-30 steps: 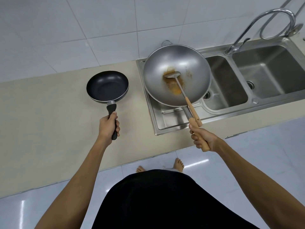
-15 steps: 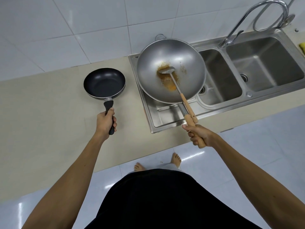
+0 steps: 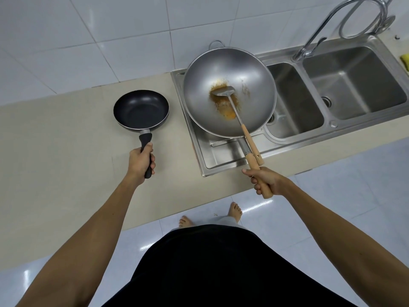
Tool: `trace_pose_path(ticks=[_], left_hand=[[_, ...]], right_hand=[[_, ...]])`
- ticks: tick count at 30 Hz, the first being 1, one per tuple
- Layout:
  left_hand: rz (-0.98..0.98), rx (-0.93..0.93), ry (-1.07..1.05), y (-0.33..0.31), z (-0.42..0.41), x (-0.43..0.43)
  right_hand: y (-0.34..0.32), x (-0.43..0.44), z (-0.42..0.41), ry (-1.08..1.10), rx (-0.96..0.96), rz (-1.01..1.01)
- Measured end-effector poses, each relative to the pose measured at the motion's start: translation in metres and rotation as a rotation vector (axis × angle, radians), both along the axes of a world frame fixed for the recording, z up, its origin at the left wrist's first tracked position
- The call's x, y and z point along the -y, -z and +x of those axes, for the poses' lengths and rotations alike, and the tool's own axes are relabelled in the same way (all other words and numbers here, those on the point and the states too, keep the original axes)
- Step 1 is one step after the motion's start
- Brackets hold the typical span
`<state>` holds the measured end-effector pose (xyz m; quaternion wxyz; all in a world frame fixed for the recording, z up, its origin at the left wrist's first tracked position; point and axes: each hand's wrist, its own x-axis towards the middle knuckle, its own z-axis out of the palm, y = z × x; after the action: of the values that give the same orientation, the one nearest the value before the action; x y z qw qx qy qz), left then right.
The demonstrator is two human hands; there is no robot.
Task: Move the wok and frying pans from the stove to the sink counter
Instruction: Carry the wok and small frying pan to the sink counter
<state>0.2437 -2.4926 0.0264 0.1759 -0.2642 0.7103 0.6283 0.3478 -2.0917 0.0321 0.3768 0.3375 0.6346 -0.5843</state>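
white wall tiles back a beige desk where the left hand has its fingers wrapped on the frying pan handle, the right hand gripping the wok handle over the sink drainboard, both handles pointing toward the person.

Both my arms reach forward, bare to the elbow. My left hand is curled tight around a handle; my right hand grips another, knuckles down.
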Motion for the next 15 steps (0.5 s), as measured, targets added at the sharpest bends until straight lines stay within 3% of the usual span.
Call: trace_pose_path(ticks=[9,15], left_hand=[[-0.016,0.032,0.020,0.011,0.006,-0.003],[-0.074,0.072,0.087,0.020,0.012,-0.007]], right_hand=[[0.001,0.003,0.001,-0.027,-0.016,0.142],[0.009,0.013,0.007,-0.003,-0.140,0.467]])
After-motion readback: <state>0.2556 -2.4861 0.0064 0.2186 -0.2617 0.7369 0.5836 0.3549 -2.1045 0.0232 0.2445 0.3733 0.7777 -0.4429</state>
